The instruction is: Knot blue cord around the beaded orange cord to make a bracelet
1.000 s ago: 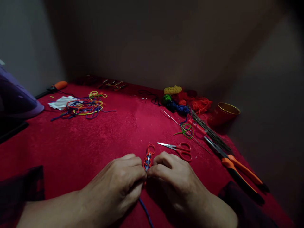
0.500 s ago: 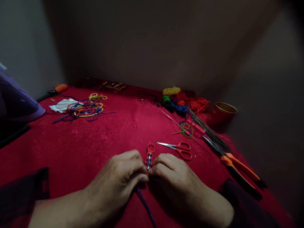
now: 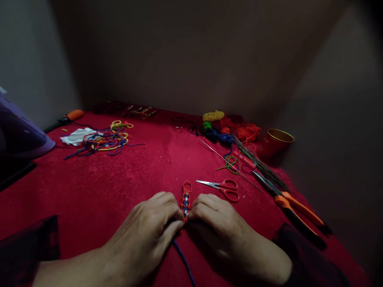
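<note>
A dim grey wall (image 3: 185,59) stands behind the red worktop (image 3: 143,171) in my head view. My left hand (image 3: 152,223) and right hand (image 3: 220,223) nearly meet, fingertips pinched at the near end of a beaded strip (image 3: 186,201) of red and blue cord, which lies between them, its loop pointing away. My right fingertips are partly hidden. Compared with half a second ago, my left thumb tip reaches slightly less far right; the strip remains between my hands. A blue cord (image 3: 184,259) trails from beneath my left hand.

Just beyond my right hand lie red-handled scissors (image 3: 220,185); farther out, orange-handled pliers (image 3: 280,199), a thin metal rod (image 3: 214,152), balls of yarn (image 3: 226,138) and a red cup (image 3: 271,149), its side too dark to read. Well beyond my left hand, a cord tangle (image 3: 104,141) overlaps white paper (image 3: 74,137).
</note>
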`<state>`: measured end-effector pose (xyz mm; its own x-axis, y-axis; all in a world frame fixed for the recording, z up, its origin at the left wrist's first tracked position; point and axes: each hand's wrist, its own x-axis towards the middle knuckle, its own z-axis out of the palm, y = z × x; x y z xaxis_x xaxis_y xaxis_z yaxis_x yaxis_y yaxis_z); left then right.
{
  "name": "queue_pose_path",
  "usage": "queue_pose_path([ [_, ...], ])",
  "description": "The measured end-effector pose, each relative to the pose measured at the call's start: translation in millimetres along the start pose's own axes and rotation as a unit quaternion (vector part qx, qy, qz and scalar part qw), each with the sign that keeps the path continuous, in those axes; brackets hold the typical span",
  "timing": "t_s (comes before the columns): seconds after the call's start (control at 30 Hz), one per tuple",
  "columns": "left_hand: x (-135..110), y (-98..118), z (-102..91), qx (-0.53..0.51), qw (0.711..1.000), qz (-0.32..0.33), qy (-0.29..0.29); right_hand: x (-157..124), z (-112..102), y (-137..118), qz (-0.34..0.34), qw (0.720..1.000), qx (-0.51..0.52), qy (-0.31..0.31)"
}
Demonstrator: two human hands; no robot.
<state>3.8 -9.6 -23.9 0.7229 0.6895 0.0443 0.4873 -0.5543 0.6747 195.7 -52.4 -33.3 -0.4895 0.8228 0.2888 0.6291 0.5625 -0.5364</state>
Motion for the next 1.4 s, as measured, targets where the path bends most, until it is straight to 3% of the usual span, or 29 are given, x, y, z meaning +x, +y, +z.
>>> queue_pose_path([
  [0.23, -0.1, 0.7, -0.7, 0.073, 0.997, 0.012, -0.007, -1.2, 2.6, 1.6, 0.006, 1.0, 0.012, 0.01],
  [0.43, -0.6, -1.8, -0.5, 0.065, 0.998, 0.016, 0.012, -2.1, 5.7, 2.6, 0.019, 0.999, 0.023, 0.022],
  [1.07, 2.1, 2.2, -0.5, 0.101, 0.995, 0.012, -0.011, -4.3, 10.2, 1.8, 0.036, 0.997, 0.046, 0.049],
  [1.4, 2.5, 0.6, -0.9, 0.074, 0.997, -0.007, 0.003, -0.6, 2.5, 1.3, 0.009, 1.0, 0.016, 0.021],
])
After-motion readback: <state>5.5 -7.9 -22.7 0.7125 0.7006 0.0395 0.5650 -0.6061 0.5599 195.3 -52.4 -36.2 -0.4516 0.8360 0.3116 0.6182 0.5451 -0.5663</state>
